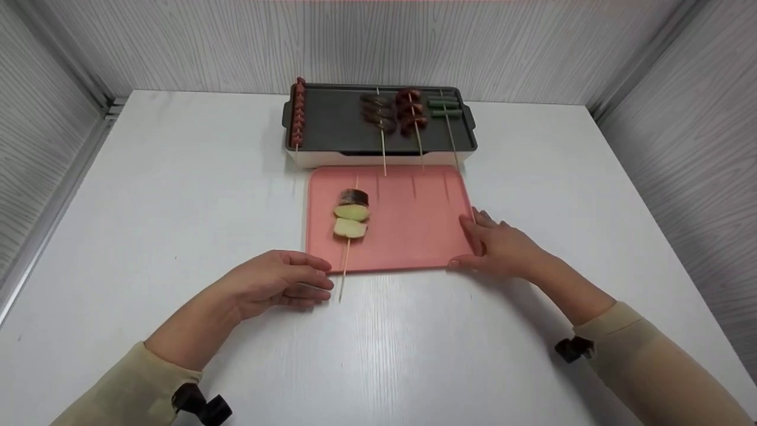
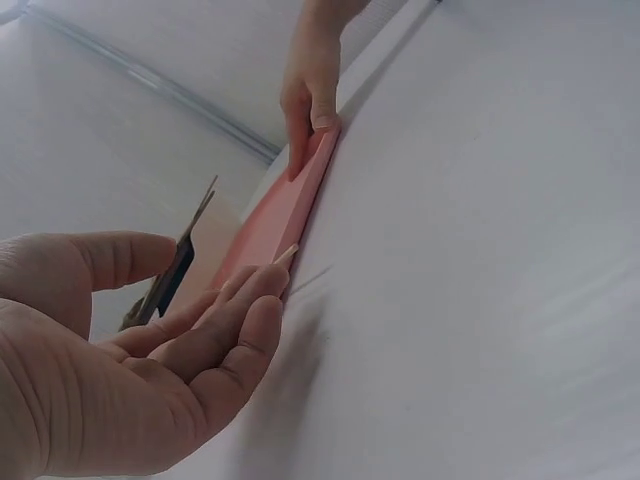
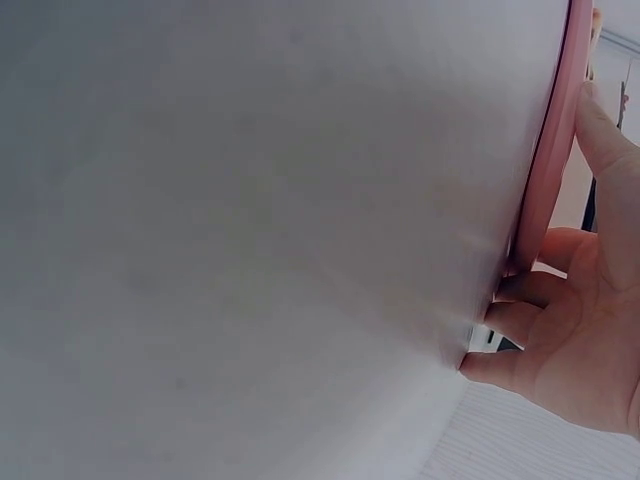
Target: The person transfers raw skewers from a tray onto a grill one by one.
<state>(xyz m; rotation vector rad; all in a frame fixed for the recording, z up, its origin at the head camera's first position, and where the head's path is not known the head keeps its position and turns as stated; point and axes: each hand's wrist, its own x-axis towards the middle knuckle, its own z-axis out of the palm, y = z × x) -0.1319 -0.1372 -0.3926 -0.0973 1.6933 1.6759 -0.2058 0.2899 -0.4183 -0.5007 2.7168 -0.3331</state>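
A pink tray lies on the white table in front of a black grill pan. On its left part rests a skewer of pale thick slices, one with dark skin, its stick's lower end jutting past the front rim. My right hand grips the tray's front right corner, thumb at the front rim and fingers at the side. Near the front left corner is my left hand, fingers loosely bent and nothing held. Its fingertips are close beside the stick. In the left wrist view that palm faces up.
Behind the tray stands the black grill pan on a white base. Along its left edge lies a skewer of red pieces. Brown, reddish-brown and green skewers lie at its right, sticks jutting forward above the tray's back rim.
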